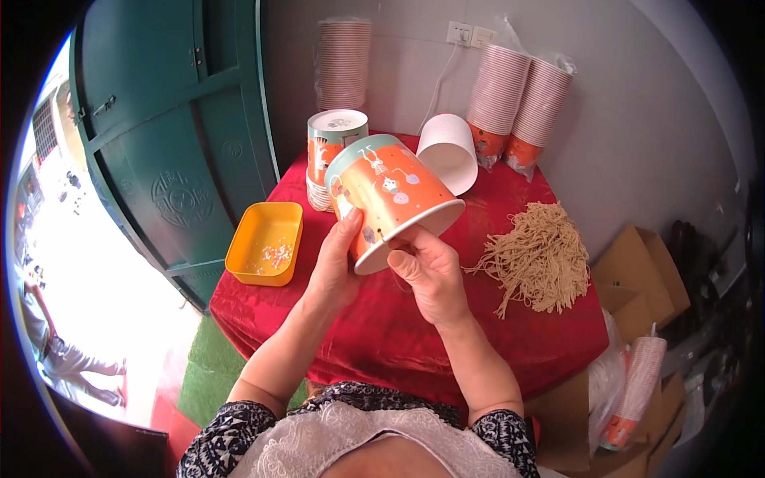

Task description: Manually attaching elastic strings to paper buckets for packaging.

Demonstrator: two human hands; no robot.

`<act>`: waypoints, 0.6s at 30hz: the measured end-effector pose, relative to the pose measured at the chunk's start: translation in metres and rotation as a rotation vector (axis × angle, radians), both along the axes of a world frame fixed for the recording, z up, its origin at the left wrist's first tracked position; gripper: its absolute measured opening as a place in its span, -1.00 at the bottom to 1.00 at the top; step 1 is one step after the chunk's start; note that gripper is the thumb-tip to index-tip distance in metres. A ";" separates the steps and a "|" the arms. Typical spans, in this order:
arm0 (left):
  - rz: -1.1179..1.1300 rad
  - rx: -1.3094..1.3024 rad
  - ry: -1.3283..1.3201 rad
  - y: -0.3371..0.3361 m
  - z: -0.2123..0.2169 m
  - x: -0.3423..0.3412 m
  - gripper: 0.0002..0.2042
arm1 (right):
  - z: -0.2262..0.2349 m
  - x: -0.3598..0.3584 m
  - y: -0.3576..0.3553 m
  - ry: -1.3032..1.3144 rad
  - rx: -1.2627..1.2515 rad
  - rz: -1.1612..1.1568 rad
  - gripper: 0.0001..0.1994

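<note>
Orange paper bucket (390, 199) with teal rim, tilted, held in left hand (339, 267) and right hand (430, 275) grip.

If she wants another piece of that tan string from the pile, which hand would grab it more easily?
Probably the right hand. The string pile lies on the red tablecloth on her right side, nearer that hand. The left hand grips the paper bucket from the far side and could go on holding it.

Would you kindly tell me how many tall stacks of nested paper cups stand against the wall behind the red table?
3: one stack at the back left, and two leaning stacks, and, at the back right. Others may be hidden.
</note>
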State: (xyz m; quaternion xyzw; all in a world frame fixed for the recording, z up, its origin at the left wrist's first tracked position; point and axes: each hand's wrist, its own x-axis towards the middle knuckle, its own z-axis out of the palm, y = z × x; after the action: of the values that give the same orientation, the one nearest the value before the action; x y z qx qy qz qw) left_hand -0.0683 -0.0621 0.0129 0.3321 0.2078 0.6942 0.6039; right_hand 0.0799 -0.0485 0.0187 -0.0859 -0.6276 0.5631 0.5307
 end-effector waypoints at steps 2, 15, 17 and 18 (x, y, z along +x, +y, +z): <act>0.019 0.011 0.006 -0.001 0.000 0.006 -0.43 | 0.003 -0.006 -0.004 0.116 -0.087 0.056 -0.76; 0.142 0.076 0.050 0.002 -0.008 0.016 -0.45 | -0.015 -0.011 -0.008 0.247 0.000 -0.171 -0.91; 0.152 0.080 0.036 0.002 -0.010 0.018 -0.45 | -0.016 -0.009 -0.011 0.186 0.032 -0.279 -0.89; 0.169 0.111 0.045 0.003 -0.012 0.018 -0.44 | -0.016 -0.011 -0.011 0.187 0.033 -0.279 -0.89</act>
State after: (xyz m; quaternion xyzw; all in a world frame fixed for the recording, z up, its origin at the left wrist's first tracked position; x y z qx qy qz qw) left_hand -0.0504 -0.0587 0.0013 0.3618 0.2096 0.7456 0.5189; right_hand 0.0693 -0.0592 0.0022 -0.1109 -0.5665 0.4791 0.6612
